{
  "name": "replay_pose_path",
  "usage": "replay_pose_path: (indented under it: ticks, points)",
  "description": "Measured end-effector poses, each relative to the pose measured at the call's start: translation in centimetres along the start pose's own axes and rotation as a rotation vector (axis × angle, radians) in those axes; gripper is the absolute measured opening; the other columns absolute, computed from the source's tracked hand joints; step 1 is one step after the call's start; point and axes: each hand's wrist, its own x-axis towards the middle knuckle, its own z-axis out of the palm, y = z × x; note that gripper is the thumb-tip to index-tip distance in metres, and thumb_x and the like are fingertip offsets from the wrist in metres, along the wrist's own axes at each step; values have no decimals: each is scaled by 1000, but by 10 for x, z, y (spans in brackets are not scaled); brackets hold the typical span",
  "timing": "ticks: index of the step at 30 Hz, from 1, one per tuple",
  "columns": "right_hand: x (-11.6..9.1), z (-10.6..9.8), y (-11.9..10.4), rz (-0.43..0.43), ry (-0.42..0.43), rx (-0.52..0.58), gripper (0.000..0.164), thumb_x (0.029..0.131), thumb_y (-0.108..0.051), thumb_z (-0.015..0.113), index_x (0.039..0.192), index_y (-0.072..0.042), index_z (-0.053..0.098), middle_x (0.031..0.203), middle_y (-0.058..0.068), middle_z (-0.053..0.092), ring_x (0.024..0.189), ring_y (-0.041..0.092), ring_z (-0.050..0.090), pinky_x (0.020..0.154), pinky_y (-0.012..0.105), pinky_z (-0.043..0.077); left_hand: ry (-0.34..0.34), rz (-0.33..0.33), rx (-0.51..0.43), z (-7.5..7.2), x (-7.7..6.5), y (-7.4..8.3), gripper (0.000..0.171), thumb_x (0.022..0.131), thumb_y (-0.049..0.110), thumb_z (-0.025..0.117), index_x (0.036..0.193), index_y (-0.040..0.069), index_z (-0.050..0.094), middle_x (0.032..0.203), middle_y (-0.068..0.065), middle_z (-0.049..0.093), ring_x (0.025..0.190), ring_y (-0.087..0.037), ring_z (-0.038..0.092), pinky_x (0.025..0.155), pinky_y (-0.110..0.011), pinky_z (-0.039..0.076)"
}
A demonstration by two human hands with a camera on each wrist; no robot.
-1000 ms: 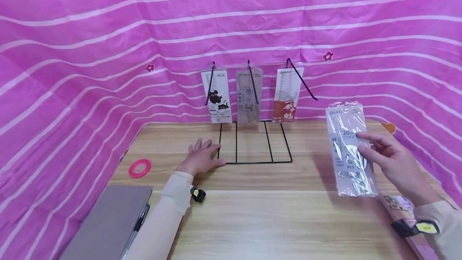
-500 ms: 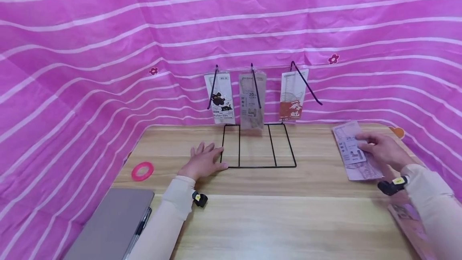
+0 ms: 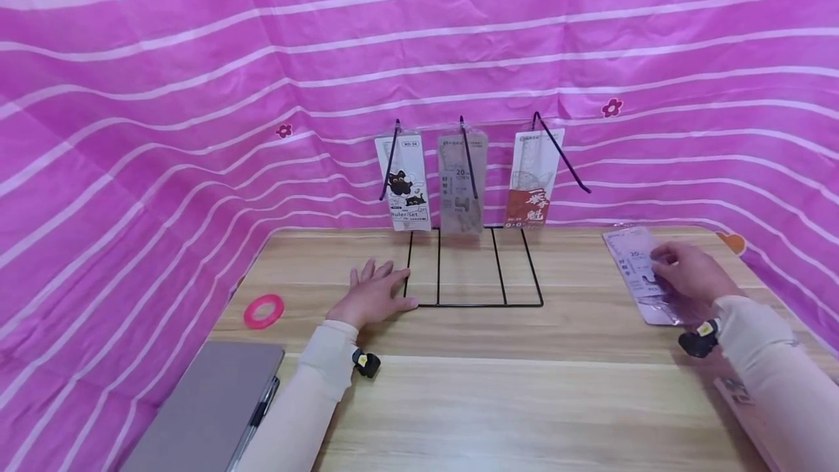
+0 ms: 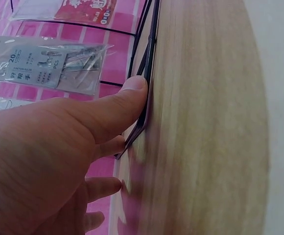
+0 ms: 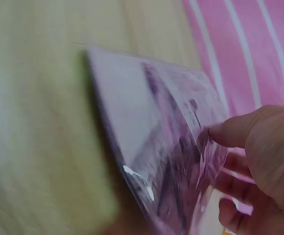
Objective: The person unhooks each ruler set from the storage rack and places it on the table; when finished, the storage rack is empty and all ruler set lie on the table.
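Note:
My left hand rests on the front left corner of a black wire rack, its fingers spread. In the left wrist view the thumb lies over the wire. At the right of the table, my right hand pinches the edge of a clear-packed ruler set marked 20. The right wrist view shows the ruler set tilted, its right edge at my thumb. From the rack's prongs hang three ruler packs: one with black cats, a grey one and a red-and-white one.
A pink ring lies at the left. In front of it are a grey notebook and a pen. A pinkish pack lies partly under my right forearm. Pink striped cloth walls the back and sides.
My right hand has lowered the ruler set from above the table to the surface at the far right, and its fingers have slid along the edge. The left hand stays on the rack.

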Motion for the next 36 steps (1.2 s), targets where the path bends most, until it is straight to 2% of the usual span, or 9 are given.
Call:
replay_pose_path:
  ticks: [4, 9, 13, 17, 21, 23, 26, 32, 36]
  points:
    - [-3, 4, -2, 66, 6, -7, 56, 104, -26, 58, 141, 16, 48, 130, 45, 47, 109, 50, 57, 89, 66, 48, -1, 0, 0, 1, 1, -1, 74, 99, 55, 67, 161, 22, 45, 174, -19, 24, 161, -52, 4, 124, -76, -5]
    - [-9, 11, -19, 44, 160, 7, 54, 104, -26, 57, 140, 13, 51, 134, 43, 45, 120, 58, 46, 96, 73, 40, -6, 0, 9, 0, 1, -1, 74, 99, 56, 66, 162, 23, 44, 174, -18, 23, 162, -51, 3, 125, -75, -6]
    - [-10, 20, -39, -53, 274, 80, 45, 104, -20, 58, 136, 11, 57, 129, 39, 54, 113, 52, 56, 88, 49, 50, -6, -8, 15, 0, 1, -1, 74, 99, 57, 66, 162, 24, 44, 175, -17, 23, 163, -49, 2, 126, -73, -7]
    - [-13, 28, -62, -130, 299, 181, 42, 106, -22, 61, 140, 3, 59, 132, 33, 57, 110, 46, 63, 74, 17, 44, -7, -7, 17, 0, 2, -2, 74, 99, 56, 66, 162, 24, 44, 175, -17, 24, 162, -50, 3, 126, -74, -6]
    - [-11, 32, -87, -178, 251, 299, 46, 107, -28, 62, 146, -4, 56, 141, 29, 57, 119, 36, 63, 79, 9, 45, -12, -12, 17, 0, 2, -1, 74, 99, 56, 66, 162, 24, 43, 175, -16, 23, 163, -49, 3, 126, -73, -6]
    - [-6, 33, -98, -193, 235, 341, 47, 106, -29, 64, 147, -6, 56, 146, 25, 58, 122, 26, 62, 85, 10, 47, -15, -19, 15, -1, 2, -1, 74, 99, 56, 66, 162, 24, 43, 175, -16, 23, 163, -48, 2, 126, -73, -7]
    - [7, 32, -115, -219, 228, 367, 50, 105, -29, 67, 148, -6, 55, 151, 21, 57, 127, 24, 62, 96, 16, 49, -18, -27, 14, -3, 1, 0, 74, 99, 56, 66, 162, 25, 43, 175, -15, 23, 163, -47, 1, 127, -72, -8]
    - [43, 23, -150, -203, 173, 459, 56, 105, -32, 67, 153, -8, 51, 167, 17, 40, 138, 49, 53, 109, 58, 51, -7, -22, 18, -3, -1, -1, 74, 99, 56, 66, 162, 24, 44, 175, -16, 24, 163, -48, 4, 127, -73, -6]
    - [62, 20, -164, -196, 181, 522, 53, 104, -31, 68, 151, -12, 54, 172, 12, 32, 144, 52, 48, 111, 65, 47, -3, -7, 17, 1, -1, 0, 75, 99, 56, 66, 162, 24, 44, 174, -17, 25, 162, -49, 5, 126, -74, -5]
